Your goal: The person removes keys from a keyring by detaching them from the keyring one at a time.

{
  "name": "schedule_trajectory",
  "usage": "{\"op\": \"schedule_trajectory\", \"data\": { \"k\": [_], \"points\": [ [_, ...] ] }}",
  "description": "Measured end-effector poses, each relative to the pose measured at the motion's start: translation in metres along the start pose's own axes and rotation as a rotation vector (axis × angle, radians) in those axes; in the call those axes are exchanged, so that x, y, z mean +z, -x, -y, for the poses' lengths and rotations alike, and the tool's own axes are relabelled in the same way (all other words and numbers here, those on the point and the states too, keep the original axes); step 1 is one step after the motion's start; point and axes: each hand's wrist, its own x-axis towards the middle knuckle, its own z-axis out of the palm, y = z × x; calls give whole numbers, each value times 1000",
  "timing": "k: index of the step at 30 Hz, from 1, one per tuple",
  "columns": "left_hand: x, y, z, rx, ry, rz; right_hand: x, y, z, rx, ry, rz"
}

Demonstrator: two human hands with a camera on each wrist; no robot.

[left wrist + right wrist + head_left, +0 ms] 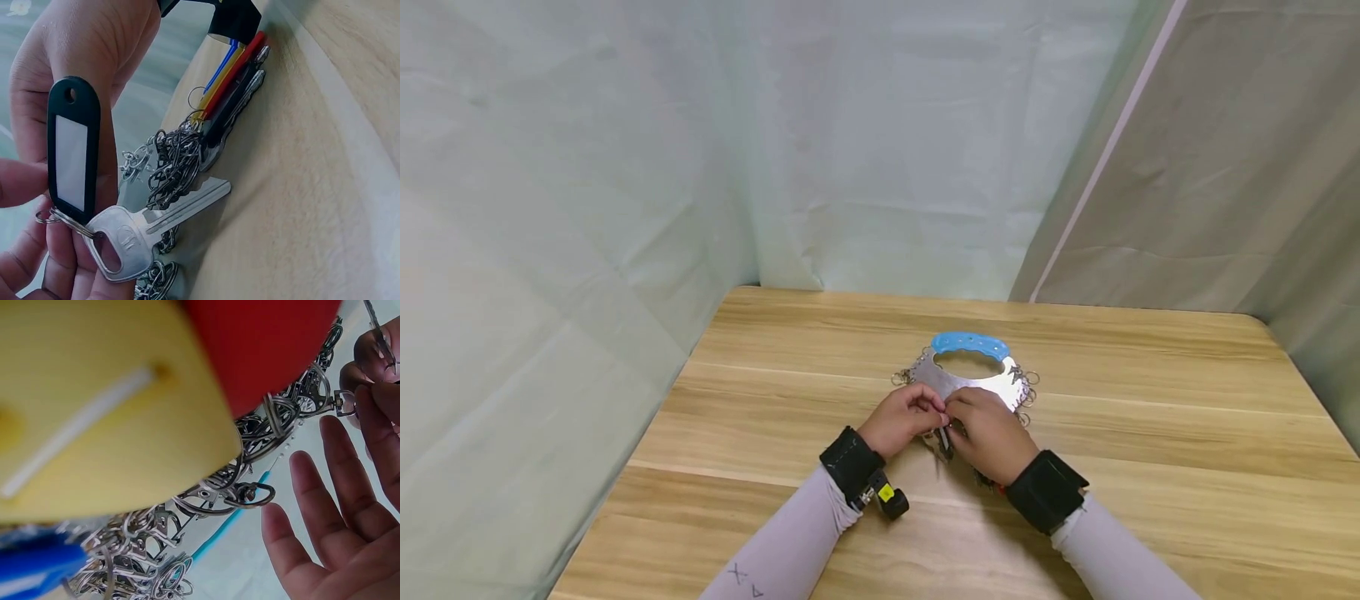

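Observation:
A metal plate [946, 381] with a blue handle [970, 342] is fringed with chains and small rings. My left hand [904, 421] and right hand [994, 435] meet at its near edge, fingertips together. In the left wrist view, the left fingers pinch a split ring [67, 222] that carries a silver key [128, 244] and a black tag [72, 156] with a white label. My right thumb and index finger pinch a small swivel clasp [343, 402] on a chain, its far end hidden by fingers; the other right fingers [315, 500] are spread.
Beside the right wrist, yellow [119, 425], red [262, 350] and blue [44, 565] key tags hang close to the camera, with bunched chains [175, 162] near them. The wooden table [760, 392] meets pale curtains [925, 167] at its back and left.

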Motion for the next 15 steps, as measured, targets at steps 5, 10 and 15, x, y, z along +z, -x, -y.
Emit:
{"op": "schedule_trajectory", "data": {
  "k": [5, 10, 15],
  "points": [
    [1, 7, -15, 11, 30, 47, 0, 0, 1, 7, -5, -1],
    [2, 12, -25, 21, 21, 50, -1, 0, 1, 15, -13, -7],
    [2, 12, -26, 27, 2, 31, -3, 0, 2, 38, -12, -19]
  ]
}}
